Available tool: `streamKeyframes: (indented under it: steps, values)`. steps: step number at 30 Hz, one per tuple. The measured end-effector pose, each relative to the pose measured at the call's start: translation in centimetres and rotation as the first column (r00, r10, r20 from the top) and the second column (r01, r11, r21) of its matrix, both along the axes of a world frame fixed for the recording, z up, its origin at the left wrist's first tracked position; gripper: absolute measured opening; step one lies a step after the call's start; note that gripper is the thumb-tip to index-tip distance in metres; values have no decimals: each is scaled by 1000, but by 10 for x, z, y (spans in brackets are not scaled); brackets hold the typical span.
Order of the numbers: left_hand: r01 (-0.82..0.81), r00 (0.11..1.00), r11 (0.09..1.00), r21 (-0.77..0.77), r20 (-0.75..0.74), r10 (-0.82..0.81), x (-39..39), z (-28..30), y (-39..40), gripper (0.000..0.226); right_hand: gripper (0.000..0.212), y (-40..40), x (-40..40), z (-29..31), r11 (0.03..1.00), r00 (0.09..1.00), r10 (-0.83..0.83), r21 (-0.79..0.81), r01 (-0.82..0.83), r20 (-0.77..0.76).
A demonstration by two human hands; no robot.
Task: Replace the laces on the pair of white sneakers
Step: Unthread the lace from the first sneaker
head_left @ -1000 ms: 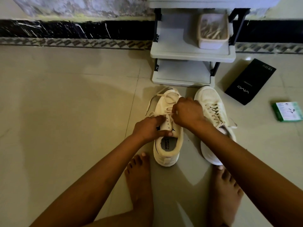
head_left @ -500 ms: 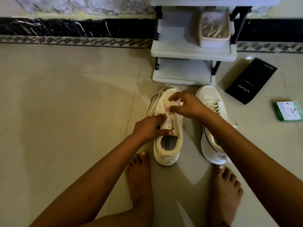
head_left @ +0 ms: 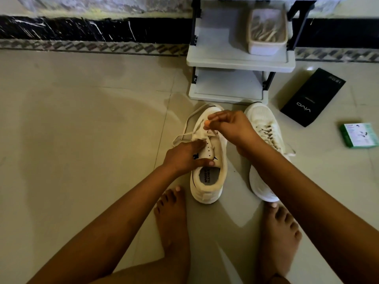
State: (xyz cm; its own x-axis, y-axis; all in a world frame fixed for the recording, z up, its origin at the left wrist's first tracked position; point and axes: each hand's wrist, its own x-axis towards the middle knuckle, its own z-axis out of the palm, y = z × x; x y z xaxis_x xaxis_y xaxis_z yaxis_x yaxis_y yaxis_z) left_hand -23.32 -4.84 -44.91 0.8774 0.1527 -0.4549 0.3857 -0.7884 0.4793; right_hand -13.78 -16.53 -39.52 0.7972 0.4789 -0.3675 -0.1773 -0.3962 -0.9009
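Two white sneakers stand on the tiled floor, toes toward the wall. The left sneaker (head_left: 211, 175) is mostly unlaced, with empty eyelets showing; its cream lace (head_left: 185, 132) trails loose over the toe and to the left. My left hand (head_left: 184, 155) grips the sneaker's tongue and collar, thumb across the opening. Over the toe area, my right hand (head_left: 229, 127) pinches the lace between thumb and fingers. Beside it, the right sneaker (head_left: 264, 128) is fully laced, partly hidden by my right forearm.
A low white shelf unit (head_left: 240, 62) stands just beyond the sneakers, holding a plastic tub of laces (head_left: 266, 31). A black box (head_left: 312, 97) and a small green box (head_left: 357, 135) lie on the floor at right. My bare feet (head_left: 172, 220) rest below the sneakers.
My right hand has moved up from the middle eyelets toward the toe, drawing the lace out of the left sneaker. The left hand has stayed on the tongue.
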Motion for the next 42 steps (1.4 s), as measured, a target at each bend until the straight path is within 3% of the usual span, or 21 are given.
streamKeyframes:
  steps: [2, 3, 5, 6, 11, 14, 15, 17, 18, 20, 23, 26, 28, 32, 34, 40, 41, 42]
  values:
    - [1, 1000, 1000, 5, -5, -1, 0, 1, 0, 76, 8, 0, -4, -4, 1000, 999, 16, -27, -16, 29]
    - [2, 1000, 1000, 9, -4, -1, 0, 2, -1, 75, 13, -1, -4, -9, 976, 983, 127, -195, -100, 133]
    - [13, 1000, 1000, 24, 9, -13, -1, 3, -2, 69, 37, -8, -5, -22, 726, 839, 482, -651, -222, 252]
    - [15, 1000, 999, 29, 14, -15, -1, 3, -2, 67, 42, -11, -4, -28, 641, 783, 556, -743, -191, 279]
    - [41, 999, 998, 49, -5, -41, 0, 5, -3, 75, 22, -8, -3, -31, 708, 766, 447, -706, 13, 462]
    - [42, 999, 998, 54, -19, -41, -1, 6, -3, 77, 18, -4, 1, -27, 720, 795, 442, -693, -38, 415]
    - [39, 999, 998, 50, -20, -38, 0, 6, -2, 77, 18, -5, 4, -24, 785, 855, 381, -612, -97, 353]
    - [33, 999, 999, 42, -22, -33, -1, 6, -1, 77, 20, -7, 9, -6, 945, 973, 204, -282, -168, 105]
    - [34, 999, 999, 42, -19, -33, 0, 5, -1, 76, 22, -10, 9, 4, 978, 987, 164, -133, -161, 6]
    - [34, 999, 999, 41, -20, -33, 0, 6, -2, 76, 23, -13, 12, 9, 988, 988, 150, -35, -151, -18]
    - [31, 1000, 998, 50, -9, -30, -1, 8, -3, 74, 25, -13, 14, -2, 963, 973, 214, -186, -196, 84]
    - [23, 1000, 999, 30, 20, -24, -1, 5, -3, 65, 33, -12, 9, -23, 695, 810, 550, -649, -310, 203]
    - [16, 1000, 1000, 16, 23, -16, -1, 4, -3, 64, 31, -11, 5, -27, 604, 761, 596, -768, -214, 257]
    - [4, 1000, 1000, 25, 24, -5, -1, 4, -4, 64, 31, -6, 1, -28, 574, 648, 633, -818, -26, 424]
    - [5, 1000, 1000, 25, 26, -6, -1, 3, -3, 63, 33, -3, 3, -27, 545, 630, 667, -837, -48, 398]
    - [7, 1000, 1000, 22, 29, -7, -2, 3, -3, 63, 34, 5, 1, -15, 314, 495, 836, -946, -79, 236]
    - [7, 1000, 1000, 22, 25, -7, -2, 3, -3, 63, 33, 5, 0, -14, 352, 516, 822, -928, -125, 242]
    - [6, 1000, 1000, 21, 19, -6, -2, 2, -3, 64, 29, 4, -2, -10, 483, 604, 751, -847, -223, 269]
